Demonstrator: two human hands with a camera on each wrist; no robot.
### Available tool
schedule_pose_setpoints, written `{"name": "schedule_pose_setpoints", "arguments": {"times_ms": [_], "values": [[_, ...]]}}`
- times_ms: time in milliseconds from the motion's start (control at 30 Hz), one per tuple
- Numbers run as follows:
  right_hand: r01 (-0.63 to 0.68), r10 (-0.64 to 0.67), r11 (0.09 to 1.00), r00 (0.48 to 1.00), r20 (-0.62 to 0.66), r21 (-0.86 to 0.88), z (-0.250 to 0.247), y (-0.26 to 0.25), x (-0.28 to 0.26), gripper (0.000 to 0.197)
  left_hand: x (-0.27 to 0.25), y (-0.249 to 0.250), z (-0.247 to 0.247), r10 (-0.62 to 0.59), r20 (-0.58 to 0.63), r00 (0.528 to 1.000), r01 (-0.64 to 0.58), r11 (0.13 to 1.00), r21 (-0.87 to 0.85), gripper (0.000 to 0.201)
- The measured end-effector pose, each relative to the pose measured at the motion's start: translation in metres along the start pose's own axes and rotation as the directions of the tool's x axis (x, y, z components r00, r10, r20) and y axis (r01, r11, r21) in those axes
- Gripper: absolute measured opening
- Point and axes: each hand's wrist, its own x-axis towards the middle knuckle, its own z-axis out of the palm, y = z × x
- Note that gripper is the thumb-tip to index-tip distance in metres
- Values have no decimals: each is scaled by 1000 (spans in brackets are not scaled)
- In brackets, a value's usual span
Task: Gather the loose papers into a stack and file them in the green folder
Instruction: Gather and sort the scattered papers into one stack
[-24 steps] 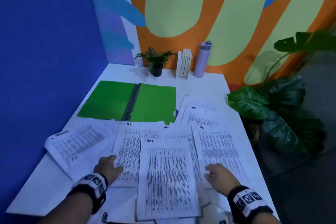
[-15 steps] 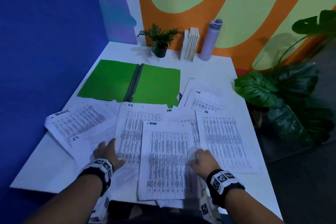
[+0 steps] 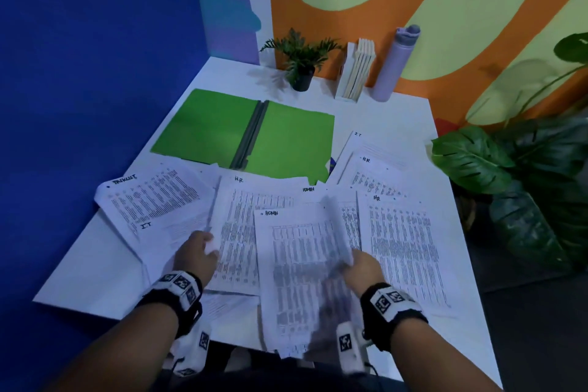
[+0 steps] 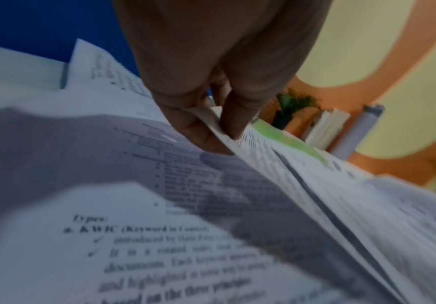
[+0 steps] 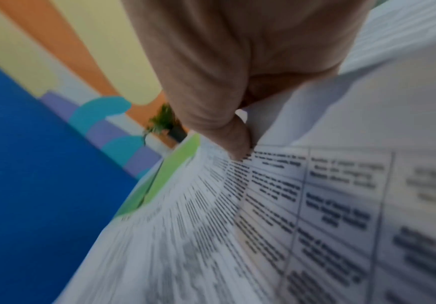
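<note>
Several printed sheets lie spread over the near half of the white table [image 3: 95, 267]. An open green folder [image 3: 206, 127] lies flat behind them. My left hand [image 3: 203, 248] pinches the left edge of a sheet marked HR [image 3: 241, 232]; in the left wrist view the left hand [image 4: 219, 131] has thumb and finger on either side of that lifted edge [image 4: 240, 156]. My right hand [image 3: 353, 261] pinches the right edge of the middle sheet marked ADMIN [image 3: 296, 264], which curls upward and is blurred. The right wrist view shows the thumb [image 5: 235, 142] pressed on that printed sheet [image 5: 302, 205].
At the back stand a small potted plant [image 3: 302, 73], a white rack of books [image 3: 356, 70] and a lilac bottle [image 3: 394, 64]. A blue wall runs along the left edge. A large leafy plant [image 3: 525, 188] stands off the table's right side.
Both hands slid inward onto the papers. The right hand moved left and lifted the middle sheet's right edge; the left hand took hold of the HR sheet's left edge.
</note>
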Motion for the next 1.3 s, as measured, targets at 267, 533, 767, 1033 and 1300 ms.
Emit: {"name": "schedule_pose_setpoints", "arguments": {"times_ms": [267, 533, 767, 1033, 1300], "values": [[-104, 117, 992, 965, -235, 67, -64, 62, 20, 16, -2, -46, -31, -227, -139, 964, 255, 937, 238, 46], [-87, 84, 993, 996, -39, -78, -30, 62, 9, 58, -18, -58, -14, -127, -80, 989, 148, 908, 392, 31], [11, -21, 994, 995, -94, -113, -13, 49, 4, 30, -33, -64, -15, -6, -149, 989, 54, 944, 325, 18], [-209, 193, 976, 957, -217, -56, -25, 61, 17, 37, -33, -66, -16, 18, -149, 989, 26, 957, 289, 34], [-265, 256, 964, 938, -236, -9, -22, 60, 27, 35, -36, -36, -33, 23, -291, 956, -6, 998, 57, 13]]}}
